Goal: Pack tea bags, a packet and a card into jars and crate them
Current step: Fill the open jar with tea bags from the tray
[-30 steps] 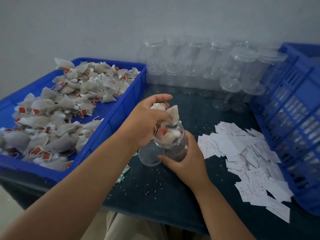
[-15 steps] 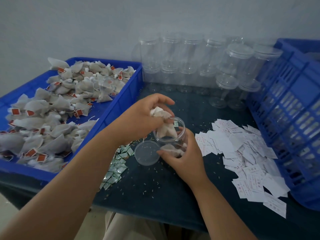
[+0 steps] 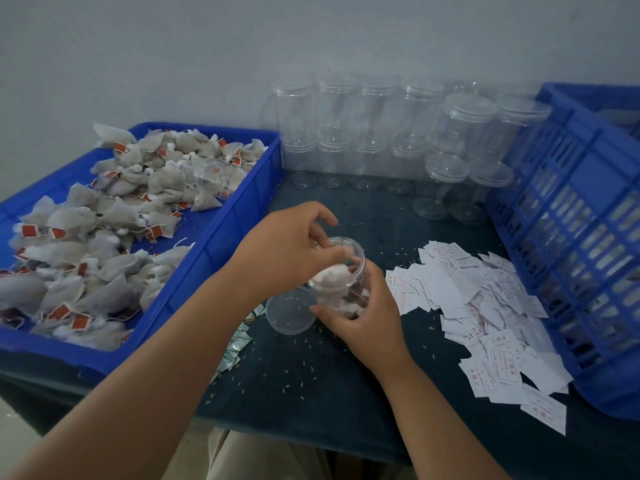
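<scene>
Clear plastic jar point(image 3: 341, 271), uncapped, sat mid-table, stuffed with crumpled white tea bags point(image 3: 332, 277); right hand point(image 3: 360, 317) was wrapped round its wall, gripping it. Its lid point(image 3: 291, 315) lay just beside it on the left. Over the mouth the left hand point(image 3: 287, 258) was curled, fingertips on the top bag; blur hid any pinch. To the right lay the card pile point(image 3: 485, 306). Farther back: blue tray point(image 3: 221, 237) of loose bags, then empty jars point(image 3: 363, 133) by the wall

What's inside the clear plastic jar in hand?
White tea bags pack the clear plastic jar, with the left hand reaching into its mouth. The right hand covers the lower wall, so a packet or card inside cannot be confirmed.
</scene>
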